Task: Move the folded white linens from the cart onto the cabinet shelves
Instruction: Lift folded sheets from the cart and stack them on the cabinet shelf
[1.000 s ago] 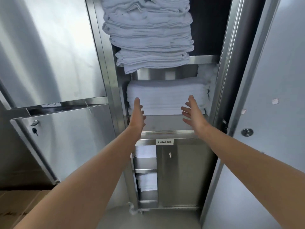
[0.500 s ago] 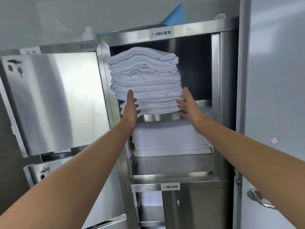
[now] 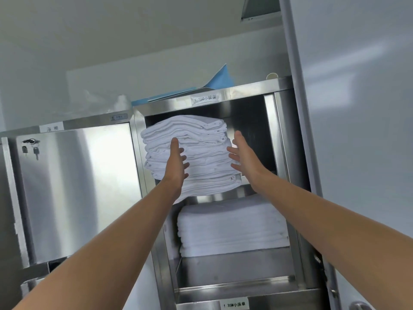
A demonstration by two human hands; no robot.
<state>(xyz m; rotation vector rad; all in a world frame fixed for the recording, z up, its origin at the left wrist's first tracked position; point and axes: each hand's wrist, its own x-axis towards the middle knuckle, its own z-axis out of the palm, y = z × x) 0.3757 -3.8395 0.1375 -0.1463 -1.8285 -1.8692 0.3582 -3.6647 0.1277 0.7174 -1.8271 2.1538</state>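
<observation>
A tall stack of folded white linens [image 3: 201,139] sits on the top shelf of the open steel cabinet [image 3: 270,117], its front hanging past the shelf lip. My left hand [image 3: 177,162] lies with straight fingers against the stack's front left. My right hand [image 3: 242,153] is raised at the stack's right side, fingers straight and spread; whether it touches the cloth is unclear. A second pile of folded linens [image 3: 232,229] lies flat on the shelf below. The cart is out of view.
A shut steel cabinet door [image 3: 76,189] with keys in its lock [image 3: 31,144] stands to the left. The open grey door [image 3: 357,153] rises on the right. Blue sheets [image 3: 214,83] lie on the cabinet top. A labelled compartment [image 3: 234,304] is below.
My view has tilted up from the lower shelf to the top one. Both hands rose from the lower pile to the upper stack's sides, then higher up the stack.
</observation>
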